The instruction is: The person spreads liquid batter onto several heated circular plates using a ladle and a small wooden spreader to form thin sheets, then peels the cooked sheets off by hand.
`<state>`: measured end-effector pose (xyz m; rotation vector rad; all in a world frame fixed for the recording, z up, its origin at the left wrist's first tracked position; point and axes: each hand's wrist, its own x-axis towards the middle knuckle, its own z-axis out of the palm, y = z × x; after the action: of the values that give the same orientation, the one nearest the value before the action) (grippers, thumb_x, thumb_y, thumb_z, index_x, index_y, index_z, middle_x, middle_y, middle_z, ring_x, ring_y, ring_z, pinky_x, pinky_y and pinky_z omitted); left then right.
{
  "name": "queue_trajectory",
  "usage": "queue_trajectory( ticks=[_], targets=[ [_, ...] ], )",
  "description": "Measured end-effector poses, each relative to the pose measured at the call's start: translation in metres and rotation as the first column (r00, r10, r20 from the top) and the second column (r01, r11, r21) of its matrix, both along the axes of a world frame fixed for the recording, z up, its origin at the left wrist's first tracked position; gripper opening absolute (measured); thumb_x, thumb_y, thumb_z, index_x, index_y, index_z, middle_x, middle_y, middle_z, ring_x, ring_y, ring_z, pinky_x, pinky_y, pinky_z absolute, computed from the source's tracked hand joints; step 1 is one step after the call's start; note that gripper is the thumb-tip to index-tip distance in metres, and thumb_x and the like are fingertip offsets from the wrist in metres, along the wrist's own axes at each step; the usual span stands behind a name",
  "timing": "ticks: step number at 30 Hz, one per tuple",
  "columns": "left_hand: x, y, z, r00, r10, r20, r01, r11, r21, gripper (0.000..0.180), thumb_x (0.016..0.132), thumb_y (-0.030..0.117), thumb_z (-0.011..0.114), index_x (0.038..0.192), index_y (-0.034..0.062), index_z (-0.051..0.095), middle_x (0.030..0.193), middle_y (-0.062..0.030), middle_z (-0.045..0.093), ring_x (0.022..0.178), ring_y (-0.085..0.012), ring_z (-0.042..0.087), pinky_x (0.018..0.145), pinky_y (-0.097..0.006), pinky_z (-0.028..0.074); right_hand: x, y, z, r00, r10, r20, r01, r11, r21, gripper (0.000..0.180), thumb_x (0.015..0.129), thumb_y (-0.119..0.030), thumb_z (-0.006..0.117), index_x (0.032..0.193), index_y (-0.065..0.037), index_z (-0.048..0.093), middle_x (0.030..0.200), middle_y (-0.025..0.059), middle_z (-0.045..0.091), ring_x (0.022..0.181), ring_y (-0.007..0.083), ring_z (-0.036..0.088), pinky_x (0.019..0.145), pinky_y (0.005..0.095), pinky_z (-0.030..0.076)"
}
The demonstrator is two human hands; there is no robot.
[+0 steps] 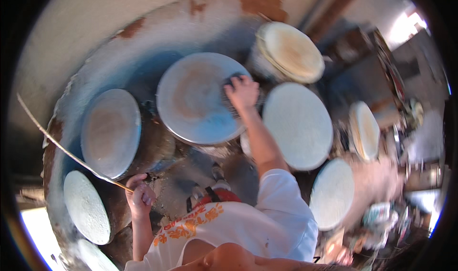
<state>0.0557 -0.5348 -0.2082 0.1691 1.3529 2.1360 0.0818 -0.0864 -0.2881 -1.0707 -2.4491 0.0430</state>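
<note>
resting my right fingers (238, 86) on the right side of the big blue-grey disc (188, 101) ahead of me, i have them fairly wide and curved, with a dark thing (232, 76) by the tips; it is blurred, so i cannot tell whether i grip it or only press over it. my left fingers (142, 193) are narrow, closed round one end of a thin pale rod (71, 148), which slants away up to the left, clear of the big disc

as for how far along i am, i would judge this disc to be partway through: its face is uneven, brownish over the middle and left, bright blue toward the lower right, so i would not call it finished

of the others, the left disc (110, 132) and the upper right disc (292, 51) have brown patches too, while the pale disc (296, 126) just right of my forearm, the lower right disc (332, 194) and the lower left disc (86, 206) look evenly light. i touch none of these with my fingers, and i cannot tell from their colour alone which are done and which are left
</note>
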Motion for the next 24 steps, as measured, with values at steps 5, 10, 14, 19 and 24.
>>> queue_trajectory(
  ticks=[5, 10, 14, 19, 24],
  targets=[
    [-0.035, 0.011, -0.008, 0.982, 0.188, 0.021, -0.186, 0.980, -0.075, 0.027, 0.079, -0.002, 0.047, 0.104, -0.0026, 0.057, 0.049, 0.0027, 0.034, 0.036, -0.0053, 0.029, 0.033, -0.021, 0.026, -0.147, 0.059, 0.015, 0.985, 0.155, 0.078, -0.146, 0.984, -0.106, 0.043, 0.076, -0.052, 0.061, 0.110, -0.027, 0.067, 0.128, 0.0030, 0.047, 0.114, 0.0321, 0.041, 0.090, 0.0475, 0.040],
    [-0.046, 0.037, -0.006, 0.942, 0.306, 0.135, -0.300, 0.952, -0.065, 0.024, 0.081, -0.003, 0.049, 0.102, -0.0002, 0.059, 0.052, 0.0035, 0.035, 0.039, -0.0042, 0.028, 0.035, -0.020, 0.022, -0.148, -0.101, -0.001, 0.376, 0.924, -0.071, -0.916, 0.359, -0.176, 0.033, 0.071, -0.042, 0.065, 0.094, -0.019, 0.068, 0.123, 0.0063, 0.051, 0.109, 0.0337, 0.043, 0.084, 0.0481, 0.041],
    [-0.051, 0.038, 0.007, 0.958, 0.280, 0.067, -0.282, 0.959, 0.019, 0.025, 0.081, -0.004, 0.048, 0.103, -0.0018, 0.059, 0.053, 0.0038, 0.036, 0.040, -0.0037, 0.028, 0.036, -0.020, 0.023, -0.026, -0.130, -0.002, 0.130, 0.989, -0.072, -0.971, 0.112, -0.211, 0.023, 0.070, -0.023, 0.071, 0.092, -0.019, 0.066, 0.116, 0.0050, 0.051, 0.101, 0.0312, 0.047, 0.076, 0.0448, 0.043],
    [-0.050, 0.025, 0.003, 0.932, 0.346, 0.106, -0.345, 0.938, -0.025, 0.024, 0.081, -0.002, 0.051, 0.103, -0.0025, 0.060, 0.053, 0.0036, 0.038, 0.039, -0.0041, 0.029, 0.036, -0.021, 0.023, -0.160, -0.151, 0.003, 0.400, 0.801, -0.446, -0.897, 0.442, -0.012, 0.019, 0.069, -0.012, 0.072, 0.088, -0.013, 0.067, 0.095, 0.0055, 0.055, 0.083, 0.0318, 0.052, 0.071, 0.0404, 0.045],
    [-0.040, -0.036, 0.012, 0.923, 0.374, 0.096, -0.375, 0.927, -0.004, 0.021, 0.082, -0.001, 0.050, 0.101, -0.0009, 0.059, 0.050, 0.0035, 0.034, 0.037, -0.0049, 0.028, 0.035, -0.021, 0.023, -0.188, -0.228, -0.030, 0.441, 0.761, -0.476, -0.870, 0.492, -0.020, 0.014, 0.071, -0.010, 0.071, 0.085, -0.012, 0.069, 0.093, 0.0067, 0.058, 0.082, 0.0307, 0.054, 0.069, 0.0411, 0.048]
  ],
)
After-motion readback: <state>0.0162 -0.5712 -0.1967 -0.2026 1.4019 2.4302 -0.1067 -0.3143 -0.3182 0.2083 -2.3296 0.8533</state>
